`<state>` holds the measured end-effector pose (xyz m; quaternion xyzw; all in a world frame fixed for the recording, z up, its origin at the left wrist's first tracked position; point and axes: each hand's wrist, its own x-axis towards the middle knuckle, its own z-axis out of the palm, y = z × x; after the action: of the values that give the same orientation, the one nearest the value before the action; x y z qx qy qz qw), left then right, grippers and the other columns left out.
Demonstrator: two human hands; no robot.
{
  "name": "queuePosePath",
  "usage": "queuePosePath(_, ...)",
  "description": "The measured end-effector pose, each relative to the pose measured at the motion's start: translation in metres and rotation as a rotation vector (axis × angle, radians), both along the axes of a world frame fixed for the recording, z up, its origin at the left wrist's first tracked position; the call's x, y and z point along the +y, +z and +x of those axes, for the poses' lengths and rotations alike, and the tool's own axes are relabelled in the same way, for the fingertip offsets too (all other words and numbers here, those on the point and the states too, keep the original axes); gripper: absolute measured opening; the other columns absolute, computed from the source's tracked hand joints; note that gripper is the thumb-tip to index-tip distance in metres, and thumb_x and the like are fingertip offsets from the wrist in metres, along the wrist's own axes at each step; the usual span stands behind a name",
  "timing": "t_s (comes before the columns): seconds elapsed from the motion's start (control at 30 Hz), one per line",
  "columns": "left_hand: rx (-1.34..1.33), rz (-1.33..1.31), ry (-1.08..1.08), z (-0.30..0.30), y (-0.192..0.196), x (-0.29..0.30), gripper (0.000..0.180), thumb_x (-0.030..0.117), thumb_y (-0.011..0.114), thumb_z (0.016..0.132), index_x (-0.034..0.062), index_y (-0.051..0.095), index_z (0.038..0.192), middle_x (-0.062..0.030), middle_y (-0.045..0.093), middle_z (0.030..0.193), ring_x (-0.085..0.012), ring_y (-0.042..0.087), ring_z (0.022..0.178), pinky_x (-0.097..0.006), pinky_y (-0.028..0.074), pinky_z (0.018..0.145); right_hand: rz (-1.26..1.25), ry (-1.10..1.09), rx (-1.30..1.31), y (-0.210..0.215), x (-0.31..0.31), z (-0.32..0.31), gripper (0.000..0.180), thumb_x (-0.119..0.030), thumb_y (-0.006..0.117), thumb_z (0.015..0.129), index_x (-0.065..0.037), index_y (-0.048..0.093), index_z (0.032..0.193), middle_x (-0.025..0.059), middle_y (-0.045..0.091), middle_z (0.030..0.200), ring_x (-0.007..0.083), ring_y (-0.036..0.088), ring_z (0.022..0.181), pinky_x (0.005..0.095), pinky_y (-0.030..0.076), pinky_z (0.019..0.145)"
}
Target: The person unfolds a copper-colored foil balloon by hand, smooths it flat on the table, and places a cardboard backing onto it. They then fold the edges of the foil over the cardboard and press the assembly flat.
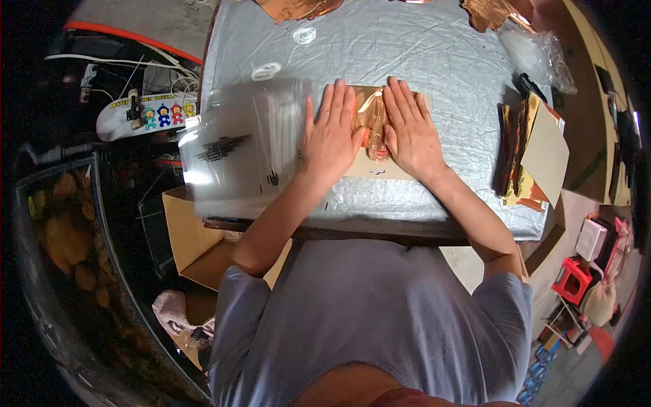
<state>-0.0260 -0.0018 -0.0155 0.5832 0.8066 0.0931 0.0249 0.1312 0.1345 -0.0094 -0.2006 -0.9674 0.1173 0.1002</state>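
My left hand [331, 132] lies flat, palm down, with its fingers stretched forward. My right hand [415, 136] presses flat beside it in the same way, its fingers slightly spread. Under and between them is a beige card [380, 170] with a sheet of shiny copper-coloured foil [369, 103] on it. A small clear piece with some red in it [378, 150] lies between my thumbs at the foil's near end; its exact kind I cannot make out. Just left of my left hand is a pile of clear plastic bags [241, 125].
Two coils of white string [303, 36] lie on the silver-covered table [407, 47]. Copper foil pieces [488, 12] and crumpled clear plastic [542, 54] are at the far side. To the right stands a stack of red-and-gold cards [517, 149]. An open cardboard box [193, 234] sits below left.
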Motion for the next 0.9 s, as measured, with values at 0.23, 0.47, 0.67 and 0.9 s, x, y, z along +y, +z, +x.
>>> queuePosePath(0.23, -0.001, 0.109, 0.072, 0.001, 0.015, 0.004, 0.076, 0.040, 0.059, 0.101, 0.0017, 0.032, 0.161, -0.0178, 0.024, 0.171, -0.0324, 0.019, 0.159, -0.057, 0.014, 0.128, -0.004, -0.014, -0.012, -0.003, 0.002, 0.001, 0.071, -0.018, 0.051, 0.098, 0.001, 0.027, 0.162, 0.0180, 0.023, 0.171, 0.0318, 0.020, 0.159, 0.0479, 0.016, 0.130)
queuePosePath(0.47, -0.101, 0.149, -0.273, -0.006, 0.009, 0.037, 0.067, 0.032, 0.056, 0.103, 0.0012, 0.036, 0.159, -0.0164, 0.030, 0.168, -0.0341, 0.026, 0.157, -0.048, 0.023, 0.128, 0.052, -0.002, -0.005, -0.009, 0.002, 0.002, 0.067, -0.025, 0.050, 0.100, 0.004, 0.034, 0.159, 0.0200, 0.027, 0.169, 0.0330, 0.023, 0.158, 0.0482, 0.018, 0.129)
queuePosePath(0.67, -0.089, 0.141, -0.283, -0.006, -0.007, 0.037, 0.068, 0.033, 0.055, 0.104, 0.0018, 0.034, 0.160, -0.0163, 0.029, 0.169, -0.0353, 0.025, 0.157, -0.049, 0.022, 0.128, -0.011, -0.008, 0.023, -0.005, 0.003, 0.002, 0.067, -0.022, 0.049, 0.101, 0.002, 0.030, 0.161, 0.0188, 0.023, 0.171, 0.0321, 0.021, 0.159, 0.0470, 0.018, 0.130)
queuePosePath(0.9, -0.073, 0.105, -0.284, -0.004, -0.001, 0.036, 0.070, 0.033, 0.056, 0.104, 0.0019, 0.031, 0.161, -0.0165, 0.026, 0.170, -0.0350, 0.023, 0.158, -0.049, 0.021, 0.128, -0.371, -0.248, 0.385, 0.009, 0.041, 0.022, 0.046, 0.002, 0.060, 0.091, -0.003, 0.062, 0.137, 0.0204, 0.057, 0.145, 0.0370, 0.055, 0.133, 0.0422, 0.045, 0.111)
